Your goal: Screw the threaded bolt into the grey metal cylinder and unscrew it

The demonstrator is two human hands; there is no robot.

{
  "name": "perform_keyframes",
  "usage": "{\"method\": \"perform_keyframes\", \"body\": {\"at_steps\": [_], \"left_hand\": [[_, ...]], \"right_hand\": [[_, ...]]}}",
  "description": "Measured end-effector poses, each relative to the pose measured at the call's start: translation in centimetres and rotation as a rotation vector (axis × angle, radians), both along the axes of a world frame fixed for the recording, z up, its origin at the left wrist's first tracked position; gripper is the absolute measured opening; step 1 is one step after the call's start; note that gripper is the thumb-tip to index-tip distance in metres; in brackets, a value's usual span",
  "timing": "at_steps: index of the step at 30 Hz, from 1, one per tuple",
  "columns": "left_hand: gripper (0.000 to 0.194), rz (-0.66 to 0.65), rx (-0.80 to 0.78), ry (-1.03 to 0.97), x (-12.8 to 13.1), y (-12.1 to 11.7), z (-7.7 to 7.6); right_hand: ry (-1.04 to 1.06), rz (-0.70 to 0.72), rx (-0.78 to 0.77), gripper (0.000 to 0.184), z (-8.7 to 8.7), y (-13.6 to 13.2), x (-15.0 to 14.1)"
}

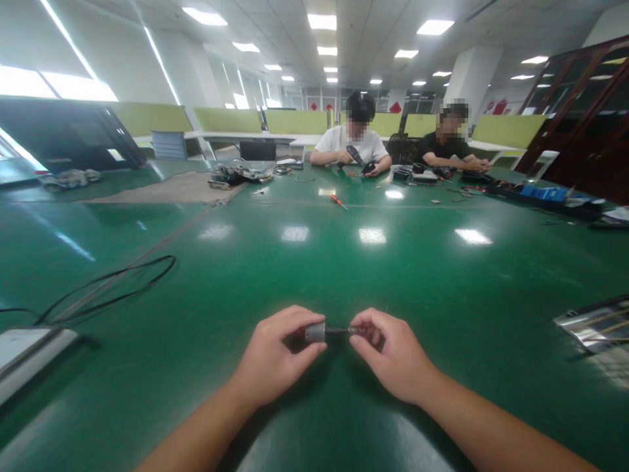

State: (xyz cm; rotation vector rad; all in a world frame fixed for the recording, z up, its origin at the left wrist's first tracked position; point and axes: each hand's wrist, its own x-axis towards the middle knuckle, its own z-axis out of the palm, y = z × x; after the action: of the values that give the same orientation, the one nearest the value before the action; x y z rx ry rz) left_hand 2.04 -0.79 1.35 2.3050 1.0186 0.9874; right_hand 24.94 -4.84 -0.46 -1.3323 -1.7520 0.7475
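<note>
My left hand grips a small grey metal cylinder between thumb and fingers. A thin dark shaft runs out of the cylinder to the right, and my right hand pinches its far end. Both hands hover just above the green table, close to its near edge, with the part held level between them.
A black cable loops at the left beside a white flat device. A shiny silver bag lies at the right. Two people sit across the table among tools, a red screwdriver and a blue box.
</note>
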Motion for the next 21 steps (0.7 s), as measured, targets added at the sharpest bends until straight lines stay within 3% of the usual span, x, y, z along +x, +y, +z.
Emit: {"method": "perform_keyframes", "body": {"at_steps": [21], "left_hand": [[0.023, 0.013, 0.001, -0.007, 0.05, -0.04, 0.21]], "right_hand": [[0.014, -0.012, -0.008, 0.010, -0.16, 0.08, 0.06]]}}
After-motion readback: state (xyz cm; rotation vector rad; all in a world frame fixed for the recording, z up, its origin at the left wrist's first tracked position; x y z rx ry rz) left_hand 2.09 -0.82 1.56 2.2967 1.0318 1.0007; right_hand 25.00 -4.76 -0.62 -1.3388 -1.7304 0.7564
